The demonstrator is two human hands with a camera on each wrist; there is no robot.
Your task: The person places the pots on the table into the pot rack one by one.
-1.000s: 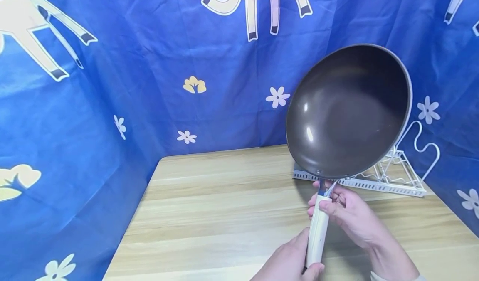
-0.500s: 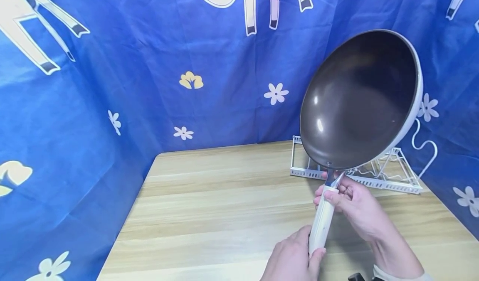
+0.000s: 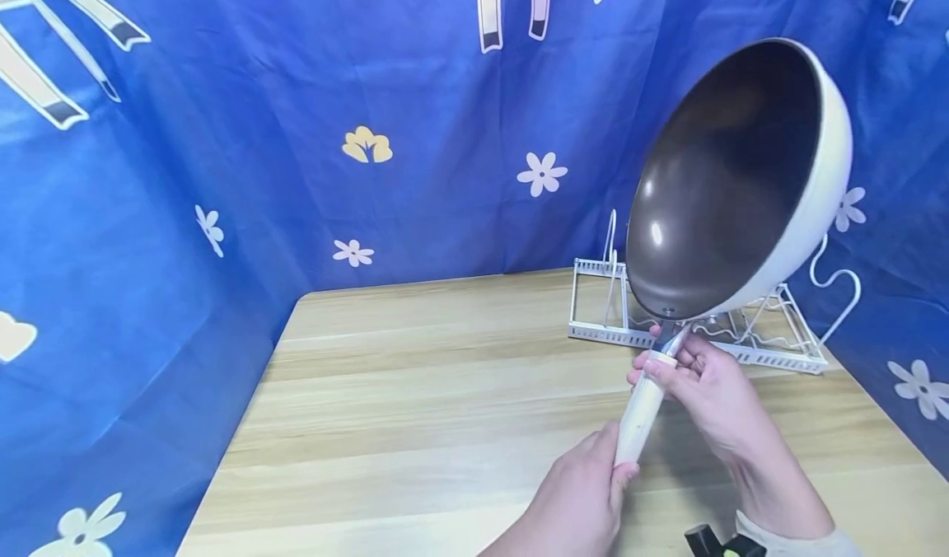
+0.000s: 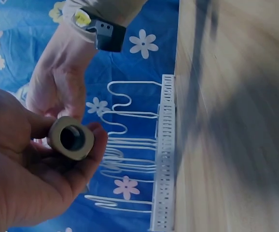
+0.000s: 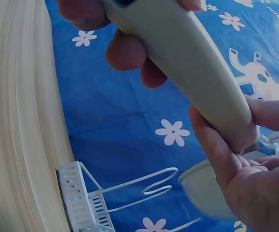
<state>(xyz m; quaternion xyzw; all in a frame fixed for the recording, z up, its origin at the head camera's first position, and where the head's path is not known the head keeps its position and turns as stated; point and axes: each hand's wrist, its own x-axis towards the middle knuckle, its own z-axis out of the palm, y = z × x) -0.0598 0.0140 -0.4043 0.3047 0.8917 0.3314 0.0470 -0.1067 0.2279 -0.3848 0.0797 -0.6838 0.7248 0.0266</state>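
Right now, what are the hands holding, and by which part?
Both grip the wok by its cream handle: the left hand at the butt end, the right hand near the metal neck.

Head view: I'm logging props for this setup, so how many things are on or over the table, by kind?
Wok: 1, held up by its cream handle in both hands
White wire rack: 1, standing on the table
Total: 2
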